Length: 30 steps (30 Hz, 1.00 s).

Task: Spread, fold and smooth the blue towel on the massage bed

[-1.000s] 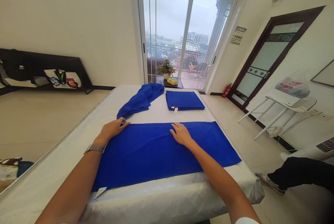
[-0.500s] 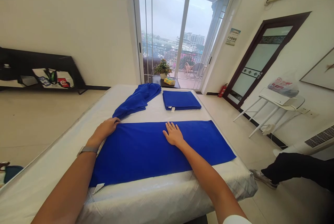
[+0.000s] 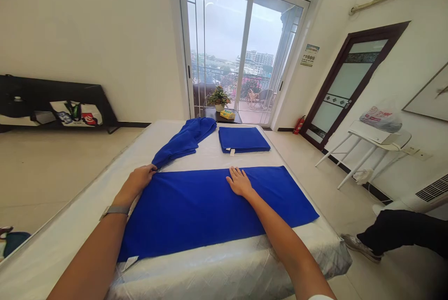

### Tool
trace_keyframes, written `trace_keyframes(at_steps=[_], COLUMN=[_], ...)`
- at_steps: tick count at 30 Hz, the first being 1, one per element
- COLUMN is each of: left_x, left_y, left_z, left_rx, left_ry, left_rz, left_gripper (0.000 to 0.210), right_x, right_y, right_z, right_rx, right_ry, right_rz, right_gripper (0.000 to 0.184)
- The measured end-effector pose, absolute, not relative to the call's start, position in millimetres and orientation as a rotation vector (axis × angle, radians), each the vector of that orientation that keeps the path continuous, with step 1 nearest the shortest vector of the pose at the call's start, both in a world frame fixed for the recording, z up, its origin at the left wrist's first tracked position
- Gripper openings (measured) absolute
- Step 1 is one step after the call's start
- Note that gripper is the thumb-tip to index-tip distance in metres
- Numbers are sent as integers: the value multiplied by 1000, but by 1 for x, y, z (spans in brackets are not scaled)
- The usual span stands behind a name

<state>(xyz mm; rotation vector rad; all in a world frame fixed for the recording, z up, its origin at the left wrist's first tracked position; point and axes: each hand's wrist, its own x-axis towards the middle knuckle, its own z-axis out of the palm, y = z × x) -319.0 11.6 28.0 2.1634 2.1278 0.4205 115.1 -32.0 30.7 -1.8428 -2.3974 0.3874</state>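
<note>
A wide blue cloth (image 3: 189,211) lies flat across the plastic-covered mattress in front of me, with a white label at its near left corner. My left hand (image 3: 140,179) has its fingers closed at the cloth's far left corner, pinching the edge. Flat on the cloth's upper middle rests my right hand (image 3: 240,181), fingers stretched out and palm down. Just beyond the left hand is a crumpled heap of blue cloth (image 3: 185,139). Farther right sits a neatly folded blue stack (image 3: 244,139) with a white tag on its front edge.
The mattress (image 3: 210,267) is wrapped in clear plastic. Behind it, a small dark table holds a potted plant (image 3: 219,97) and a yellow tissue pack (image 3: 227,114). A person's leg (image 3: 399,230) reaches in at the right, below a white chair (image 3: 374,136) bearing a bag.
My right hand has slid a little to the right over the cloth. My left hand stays at the corner, shifted slightly left. The view has tilted up a bit.
</note>
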Motion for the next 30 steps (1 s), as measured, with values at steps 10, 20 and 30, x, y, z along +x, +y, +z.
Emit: trace_keyframes(at_steps=[10, 20, 30], left_x=[-318, -319, -312], left_y=[10, 9, 7], left_z=[33, 27, 39], left_rx=[2152, 2181, 1985], left_ry=[2111, 2136, 2296], left_rz=[399, 334, 281], left_gripper=[40, 40, 43], right_x=[227, 327, 319], right_y=[-26, -22, -22], right_z=[25, 9, 14], right_rx=[-2174, -2416, -2464], right_ry=[-2208, -1939, -1919], right_rz=[257, 9, 34], right_gripper=[65, 66, 65])
